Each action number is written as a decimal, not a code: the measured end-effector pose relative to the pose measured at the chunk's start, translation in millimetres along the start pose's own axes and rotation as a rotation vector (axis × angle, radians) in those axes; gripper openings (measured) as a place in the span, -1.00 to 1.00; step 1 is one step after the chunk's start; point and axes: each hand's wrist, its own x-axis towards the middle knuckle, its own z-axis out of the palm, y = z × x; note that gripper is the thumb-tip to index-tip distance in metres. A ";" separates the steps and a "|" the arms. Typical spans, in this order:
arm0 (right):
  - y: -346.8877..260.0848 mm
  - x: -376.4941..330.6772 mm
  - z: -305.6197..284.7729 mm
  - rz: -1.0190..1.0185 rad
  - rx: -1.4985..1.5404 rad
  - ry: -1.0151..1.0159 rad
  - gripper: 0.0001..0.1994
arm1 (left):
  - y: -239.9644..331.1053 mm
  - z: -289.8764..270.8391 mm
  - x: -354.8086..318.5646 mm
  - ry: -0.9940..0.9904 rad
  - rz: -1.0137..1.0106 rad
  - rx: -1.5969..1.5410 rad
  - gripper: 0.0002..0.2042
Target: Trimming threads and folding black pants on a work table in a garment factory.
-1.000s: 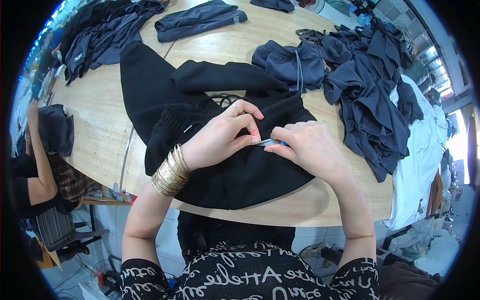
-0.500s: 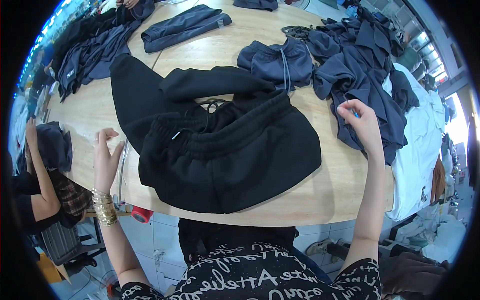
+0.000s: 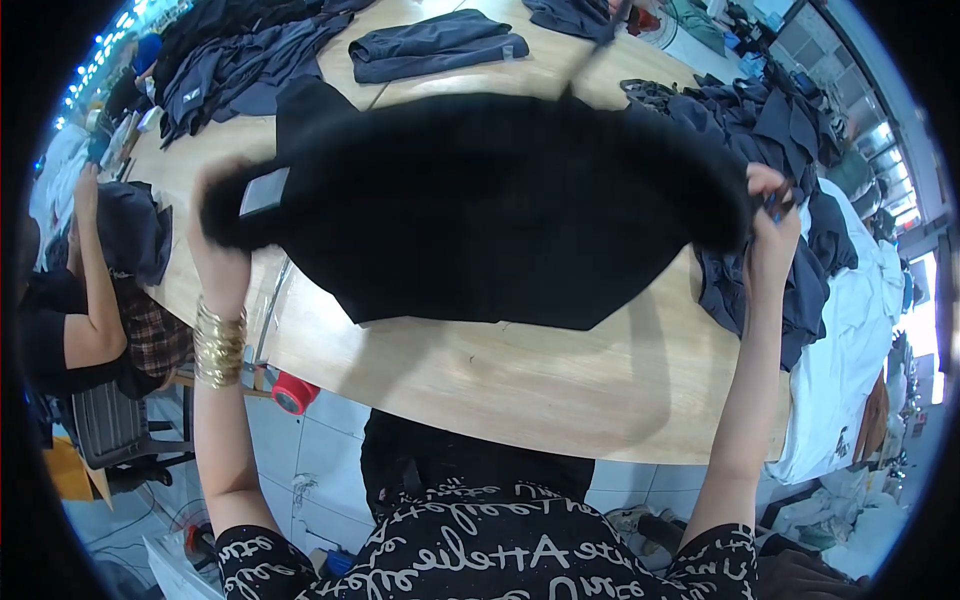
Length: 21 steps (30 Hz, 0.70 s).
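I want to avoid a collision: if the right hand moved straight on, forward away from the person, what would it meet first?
Probably the heap of dark blue garments beyond the right hand; depth is unclear.

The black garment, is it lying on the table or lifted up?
Lifted: the black garment is stretched between the left hand and right hand, above the wooden table.

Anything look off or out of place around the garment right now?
Mostly orderly. The black fleece garment is lifted off the wooden table, stretched between the left hand and right hand. A heap of dark grey garments spills over the table's right edge, untidy rather than damaged.
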 end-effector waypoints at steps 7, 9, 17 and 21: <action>59.6 -107.4 -4.1 0.124 -0.252 -0.467 -0.76 | -29.1 5.4 -123.5 -0.470 0.131 0.404 -0.76; 61.0 -121.8 -2.9 0.127 -0.332 -0.493 -0.72 | -29.4 3.6 -141.3 -0.534 0.045 0.393 -0.75; 28.9 -123.8 -24.9 0.141 -0.590 -0.564 -0.79 | -10.9 -18.0 -154.1 -0.392 -0.283 0.236 -0.88; 10.9 -125.3 -17.4 0.139 -0.618 -0.543 -0.81 | 6.8 -17.7 -155.6 -0.367 -0.312 0.195 -0.89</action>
